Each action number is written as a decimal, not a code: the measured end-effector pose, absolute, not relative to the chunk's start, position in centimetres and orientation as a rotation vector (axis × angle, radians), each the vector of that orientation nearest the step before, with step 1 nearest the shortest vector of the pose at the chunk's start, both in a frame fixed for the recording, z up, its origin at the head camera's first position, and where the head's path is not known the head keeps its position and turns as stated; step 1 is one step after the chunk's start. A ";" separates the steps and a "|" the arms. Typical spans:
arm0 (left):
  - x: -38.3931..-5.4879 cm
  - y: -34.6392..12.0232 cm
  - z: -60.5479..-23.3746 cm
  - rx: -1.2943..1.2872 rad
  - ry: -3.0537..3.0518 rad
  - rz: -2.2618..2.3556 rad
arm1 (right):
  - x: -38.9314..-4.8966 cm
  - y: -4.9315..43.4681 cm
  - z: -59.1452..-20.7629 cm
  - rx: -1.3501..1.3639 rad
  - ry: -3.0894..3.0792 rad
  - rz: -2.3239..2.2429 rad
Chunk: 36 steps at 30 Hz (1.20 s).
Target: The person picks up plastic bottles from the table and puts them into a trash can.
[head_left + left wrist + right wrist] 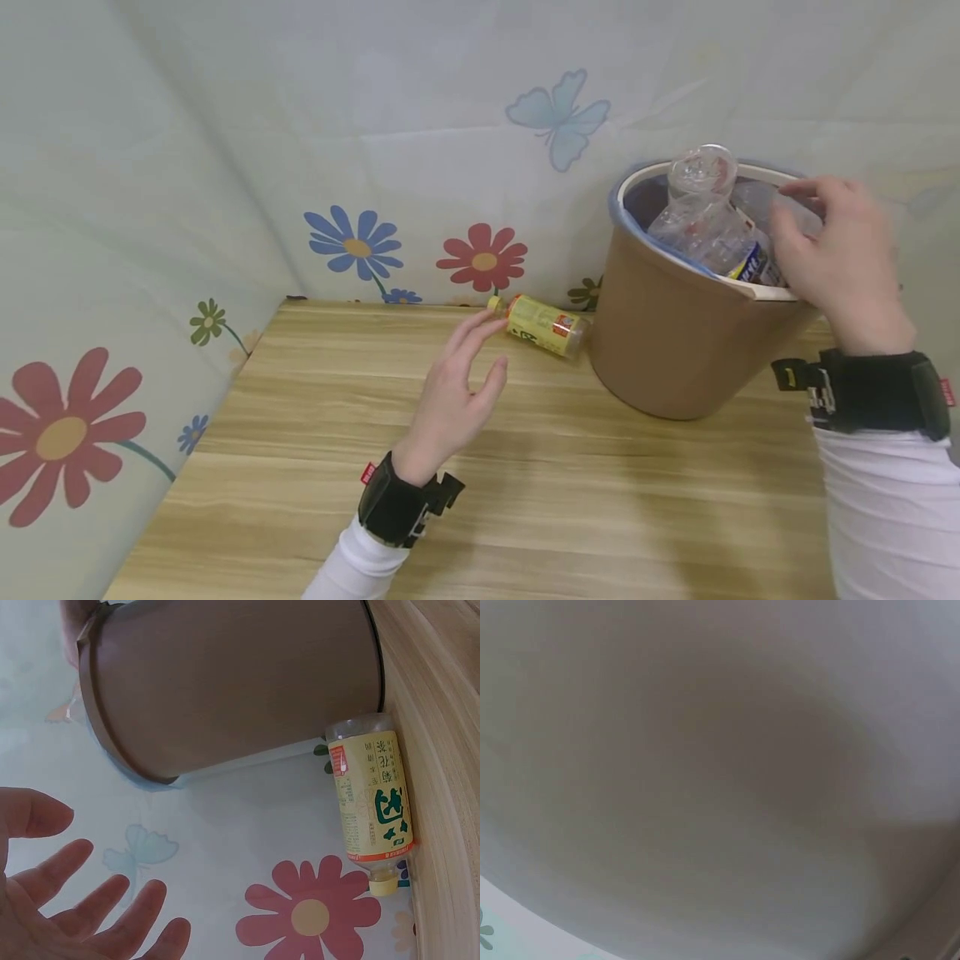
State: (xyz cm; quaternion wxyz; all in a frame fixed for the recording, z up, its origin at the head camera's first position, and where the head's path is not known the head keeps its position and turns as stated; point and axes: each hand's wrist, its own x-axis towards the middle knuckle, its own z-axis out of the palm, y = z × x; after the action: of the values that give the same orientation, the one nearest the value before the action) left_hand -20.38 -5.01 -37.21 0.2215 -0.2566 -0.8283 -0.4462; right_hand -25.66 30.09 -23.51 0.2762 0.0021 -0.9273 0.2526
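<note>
My left hand [457, 383] is held over the table with its fingers spread and nothing in them. Beside its fingertips in the head view, a small bottle [546, 327] with a yellow label and yellow cap lies on its side. The left wrist view shows the bottle [371, 799] apart from the hand [67, 892]. At the brown bin [675, 333], my right hand [843, 250] reaches over the rim, thumb and fingers curled round a clear plastic bottle [765, 204]. Another clear bottle [701, 196] pokes up inside. A blurred, close surface fills the right wrist view.
The bin stands on a wood-grain table [337, 400], close to the back wall. A pale curtain [405, 158] printed with flowers and a butterfly hangs behind and at the left. The bin has a bluish liner at its rim.
</note>
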 end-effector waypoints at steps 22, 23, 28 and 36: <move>-21.4 -6.0 -37.6 -0.681 -2.291 -1.126 | -20.7 19.0 -27.9 0.404 -1.644 0.970; -21.5 -6.0 -37.6 -0.680 -2.293 -1.104 | -20.5 18.5 -28.5 0.424 -1.645 0.988; -22.2 -6.4 -38.4 -0.684 -2.351 -0.923 | -19.9 16.4 -31.3 0.497 -1.751 1.048; -22.7 -6.6 -39.8 -0.672 -2.543 -0.653 | -21.3 15.9 -36.5 0.516 -2.016 1.092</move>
State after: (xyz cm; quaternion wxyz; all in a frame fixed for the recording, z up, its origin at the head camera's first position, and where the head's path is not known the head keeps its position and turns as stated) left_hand -22.69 -6.60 -39.79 0.2139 -0.2422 -0.9166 -0.2353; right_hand -21.34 15.91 -36.49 0.3857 0.2026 -0.7915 0.4286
